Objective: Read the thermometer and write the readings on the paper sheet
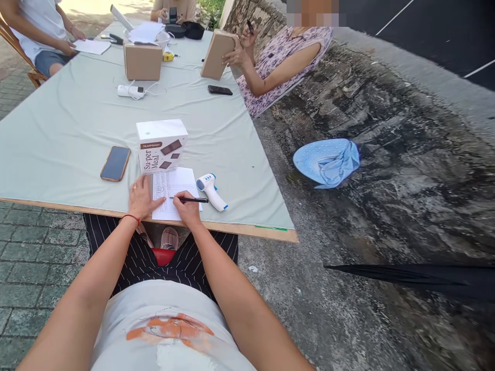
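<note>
A sheet of paper (pixel 181 183) with rows of small writing lies at the near edge of the table. My right hand (pixel 187 210) grips a black pen (pixel 195 199), its tip at the paper. Spread on the paper's left side, my left hand (pixel 141 198) has its thumb stretched across the sheet and its fingertips close to the box. That white box (pixel 162 147), printed "NutriMotion Su-per Meal", stands upright just behind the paper. To the right of the paper rests a white and blue infrared thermometer (pixel 212 191). A phone (pixel 115 164) lies to the left.
Farther back on the cloth-covered table (pixel 69 139) stand a brown cardboard box (pixel 143 62), a white device with a cable (pixel 130 91) and a dark phone (pixel 220 90). Other people sit around it; one holds a brown box (pixel 217 54). A blue hat (pixel 327 162) lies at right.
</note>
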Motion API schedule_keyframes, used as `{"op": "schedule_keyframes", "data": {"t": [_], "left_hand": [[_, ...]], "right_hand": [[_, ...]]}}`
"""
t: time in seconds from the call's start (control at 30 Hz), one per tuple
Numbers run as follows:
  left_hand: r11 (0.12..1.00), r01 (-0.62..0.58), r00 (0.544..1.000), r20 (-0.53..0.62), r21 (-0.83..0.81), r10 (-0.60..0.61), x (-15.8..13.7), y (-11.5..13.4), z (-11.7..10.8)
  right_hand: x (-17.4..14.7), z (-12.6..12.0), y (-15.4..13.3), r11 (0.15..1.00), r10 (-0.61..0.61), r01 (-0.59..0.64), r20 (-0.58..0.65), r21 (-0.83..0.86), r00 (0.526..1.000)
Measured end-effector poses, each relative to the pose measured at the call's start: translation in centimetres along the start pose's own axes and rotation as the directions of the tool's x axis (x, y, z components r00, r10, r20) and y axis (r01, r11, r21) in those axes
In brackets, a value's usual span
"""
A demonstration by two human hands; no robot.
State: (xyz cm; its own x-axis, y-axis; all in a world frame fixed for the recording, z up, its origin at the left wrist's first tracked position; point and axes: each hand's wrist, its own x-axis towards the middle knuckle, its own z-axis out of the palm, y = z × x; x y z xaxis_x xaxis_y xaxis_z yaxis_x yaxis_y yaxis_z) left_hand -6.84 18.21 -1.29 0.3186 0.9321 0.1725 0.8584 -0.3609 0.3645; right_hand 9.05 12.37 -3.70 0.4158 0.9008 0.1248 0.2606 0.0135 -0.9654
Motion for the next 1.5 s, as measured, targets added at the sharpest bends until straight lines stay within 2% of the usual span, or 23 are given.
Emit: {"op": "schedule_keyframes", "data": {"t": [0.43,1.5], "left_hand": [[1.000,-0.017,1.000,-0.013,-0.022,0.017,0.01,-0.28,0.29],[0.999,-0.007,1.000,-0.009,-0.032,0.007,0.00,-0.26,0.32]], "right_hand": [[0.17,0.05,0.20,1.000,0.026,-0.026,-0.018,0.008,0.999],[0.06,0.02,0.39,0.999,-0.026,0.025,-0.036,-0.020,0.999]]}}
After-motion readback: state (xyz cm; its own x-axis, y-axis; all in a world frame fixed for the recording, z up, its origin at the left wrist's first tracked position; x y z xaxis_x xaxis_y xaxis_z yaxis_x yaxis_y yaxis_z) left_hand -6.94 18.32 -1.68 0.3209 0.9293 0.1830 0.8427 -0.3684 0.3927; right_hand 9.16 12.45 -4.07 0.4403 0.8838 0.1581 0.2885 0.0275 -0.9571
